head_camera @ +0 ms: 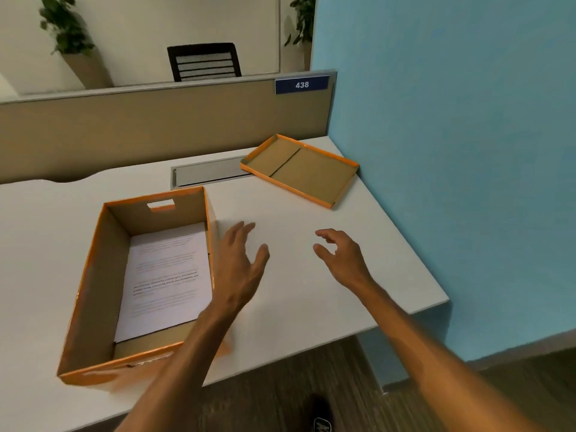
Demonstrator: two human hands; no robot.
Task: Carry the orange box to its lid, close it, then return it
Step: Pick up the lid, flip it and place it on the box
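Note:
The orange box (93, 288) stands open on the white desk (296, 307) at the near left, with a printed sheet of paper (165, 275) lying on its bottom. Its orange lid (300, 169) lies upside down at the desk's far right corner, against the blue wall. My left hand (240, 266) hovers just right of the box's right wall, fingers spread, holding nothing. My right hand (339, 257) hangs over the bare desk between box and lid, fingers apart and curled, also holding nothing.
A grey cable slot (208, 174) is set into the desk just left of the lid. A beige partition (156, 129) with a "438" tag (301, 85) runs behind the desk. The blue wall (452, 151) bounds the right side. A black chair (204, 62) stands beyond the partition.

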